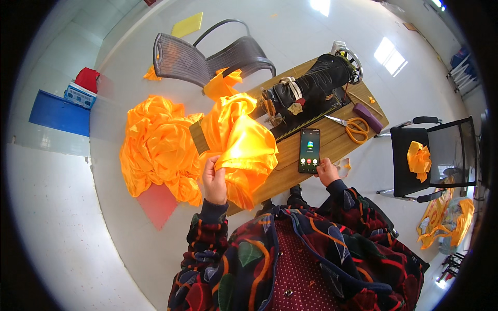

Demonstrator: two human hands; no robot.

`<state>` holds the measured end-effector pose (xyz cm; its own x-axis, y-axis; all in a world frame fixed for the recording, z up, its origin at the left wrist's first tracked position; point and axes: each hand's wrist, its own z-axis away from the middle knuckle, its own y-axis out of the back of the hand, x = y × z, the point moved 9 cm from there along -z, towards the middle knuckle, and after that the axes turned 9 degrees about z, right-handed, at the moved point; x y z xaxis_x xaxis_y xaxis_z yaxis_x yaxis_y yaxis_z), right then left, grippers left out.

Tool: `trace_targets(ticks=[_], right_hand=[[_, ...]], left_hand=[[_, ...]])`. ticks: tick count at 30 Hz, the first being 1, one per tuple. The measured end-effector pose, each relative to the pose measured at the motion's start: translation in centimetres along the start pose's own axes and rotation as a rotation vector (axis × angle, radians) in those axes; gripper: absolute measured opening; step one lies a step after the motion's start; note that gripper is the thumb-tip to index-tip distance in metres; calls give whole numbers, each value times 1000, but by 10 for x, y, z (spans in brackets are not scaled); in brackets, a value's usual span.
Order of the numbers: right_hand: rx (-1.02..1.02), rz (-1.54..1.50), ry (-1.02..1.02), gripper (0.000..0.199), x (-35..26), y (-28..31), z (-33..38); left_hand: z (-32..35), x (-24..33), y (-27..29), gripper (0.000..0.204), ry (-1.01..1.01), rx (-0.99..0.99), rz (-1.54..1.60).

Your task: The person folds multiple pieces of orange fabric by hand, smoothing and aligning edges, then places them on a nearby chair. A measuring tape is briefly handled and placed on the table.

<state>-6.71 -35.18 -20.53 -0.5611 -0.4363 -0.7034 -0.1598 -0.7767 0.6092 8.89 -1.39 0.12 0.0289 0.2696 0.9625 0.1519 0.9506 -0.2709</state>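
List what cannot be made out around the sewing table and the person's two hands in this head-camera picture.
- Left hand: its fingertips are buried in the orange satin cloth, head view.
- Sewing machine: the needle area is covered by that cloth.
- Phone: the screen symbols are too small to tell; the right hand sits at its lower corner.
- Wooden table: its legs are hidden under the top and the person's body.

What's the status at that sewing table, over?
Left hand gripping orange fabric. Right hand beside lit phone. Scissors clear, off right.
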Motion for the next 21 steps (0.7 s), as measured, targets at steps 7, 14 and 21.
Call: trace_targets(ticks=[7, 14, 21], right_hand=[[139, -45, 157, 12, -41, 20, 10], [-88, -320, 159, 23, -151, -31, 0], [-198, -682, -16, 16, -169, -54, -12]], left_hand=[[7, 2, -7, 16, 27, -14, 20], [10, 8, -14, 17, 0, -57, 27], [10, 6, -6, 18, 47, -6, 73]])
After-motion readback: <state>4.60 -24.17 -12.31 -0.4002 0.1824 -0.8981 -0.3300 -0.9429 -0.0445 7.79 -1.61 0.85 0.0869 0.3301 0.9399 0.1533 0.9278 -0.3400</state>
